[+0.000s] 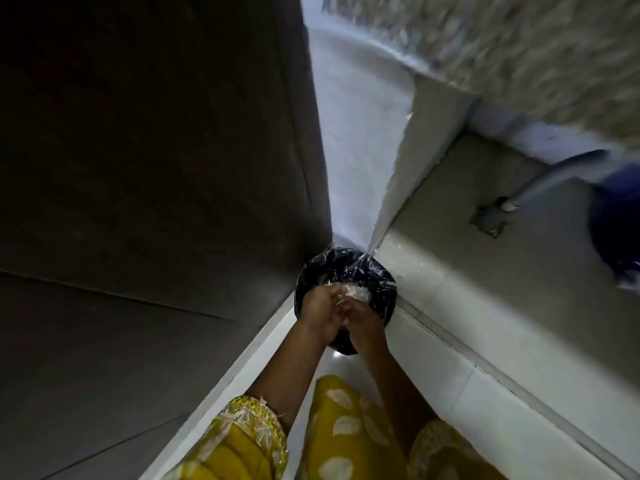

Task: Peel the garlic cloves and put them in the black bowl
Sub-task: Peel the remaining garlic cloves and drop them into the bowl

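A round bin lined with a black plastic bag (349,266) stands on the floor in a corner, far below me. Pale papery garlic peels (356,293) lie inside it. Both my hands meet just above its near rim. My left hand (320,308) has curled fingers with pale scraps at the fingertips. My right hand (365,318) is curled against it, fingers turned toward the left hand. The picture is blurred, so how the scraps are held is unclear.
A tall dark cabinet side (156,168) fills the left. A speckled stone counter (536,46) sits at upper right with a grey wall and a pipe (554,174) beneath it. A dark blue container (616,233) is at the right edge. White floor tiles (433,368) surround the bin.
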